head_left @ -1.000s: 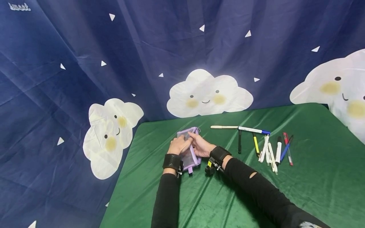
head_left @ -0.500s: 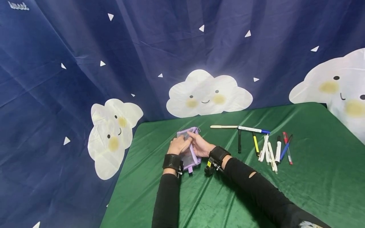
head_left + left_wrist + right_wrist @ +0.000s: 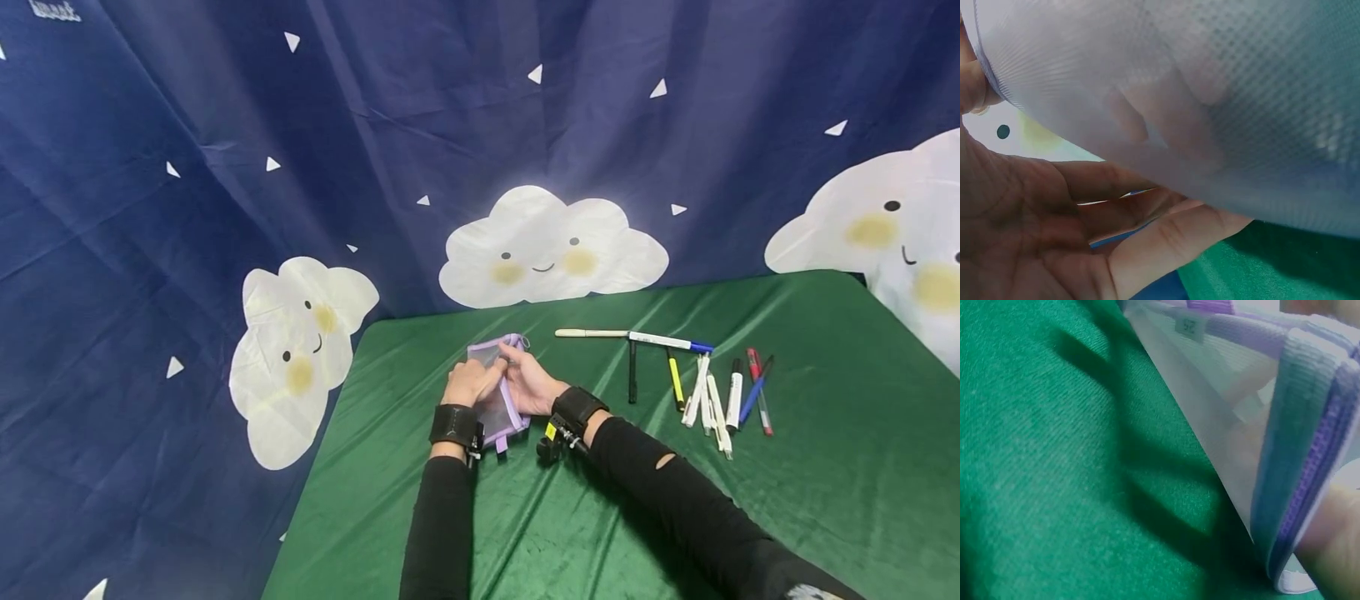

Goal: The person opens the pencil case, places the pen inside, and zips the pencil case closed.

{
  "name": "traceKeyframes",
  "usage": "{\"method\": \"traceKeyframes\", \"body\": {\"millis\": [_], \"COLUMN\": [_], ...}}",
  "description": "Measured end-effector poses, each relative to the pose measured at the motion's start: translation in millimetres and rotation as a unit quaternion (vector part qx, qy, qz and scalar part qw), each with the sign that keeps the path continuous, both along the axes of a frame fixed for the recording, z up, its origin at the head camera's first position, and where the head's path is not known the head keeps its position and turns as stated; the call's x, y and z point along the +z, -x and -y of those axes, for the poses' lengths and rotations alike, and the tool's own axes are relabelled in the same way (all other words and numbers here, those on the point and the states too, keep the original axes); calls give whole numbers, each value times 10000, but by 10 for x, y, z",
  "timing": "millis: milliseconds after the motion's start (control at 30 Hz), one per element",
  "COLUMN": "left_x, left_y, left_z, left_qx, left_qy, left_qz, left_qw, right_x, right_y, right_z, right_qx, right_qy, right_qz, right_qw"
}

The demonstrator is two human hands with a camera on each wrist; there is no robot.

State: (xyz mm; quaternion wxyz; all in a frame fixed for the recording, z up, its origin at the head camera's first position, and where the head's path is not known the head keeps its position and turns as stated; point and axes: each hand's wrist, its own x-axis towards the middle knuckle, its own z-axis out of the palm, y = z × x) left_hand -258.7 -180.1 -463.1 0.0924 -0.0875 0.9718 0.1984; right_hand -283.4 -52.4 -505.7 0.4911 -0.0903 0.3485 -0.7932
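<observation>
Near the far left corner of the green table [image 3: 825,467], a purple mesh pouch [image 3: 497,410] lies between both hands. Left hand [image 3: 467,383] curls its fingers over the pouch's left edge, with mesh draped across the palm in the left wrist view. Right hand [image 3: 528,385] pinches the purple zip band at the top right edge, by the small metal pull; the right wrist view shows a fingertip pressed against that ribbed band. Judging by this, the step in hand seems to be working the zip, though whether the mouth gapes yet I cannot tell. A next move would call for the left hand to brace the fabric taut while the right draws along the band. A row of pens [image 3: 705,385] lies well apart to the right, untouched
</observation>
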Motion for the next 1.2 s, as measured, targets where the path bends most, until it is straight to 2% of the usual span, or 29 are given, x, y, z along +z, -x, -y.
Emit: {"method": "traceKeyframes", "body": {"millis": [367,567,767,867,1067,1200], "left_x": [10,33,15,6,18,13], "left_y": [-1,1,-14,-18,-13,-10], "left_z": [9,4,20,26,27,32], "left_qx": [-81,-129,-191,-167,-100,-66], "left_qy": [77,132,177,203,166,175], "left_qz": [227,197,160,204,188,227], "left_qw": [9997,9996,9995,9994,9996,9996], "right_x": [-2,55,115,147,242,325], "right_y": [-18,-8,1,13,98,181], "right_z": [-18,-70,-160,-198,-311,-456], "right_qx": [-83,31,131,35,-251,-325], "right_qy": [-238,-810,-1328,-1585,-2191,-2366], "right_qz": [-42,-441,-923,-1130,-1756,-2142], "right_qw": [9997,9957,9867,9809,9594,9471]}}
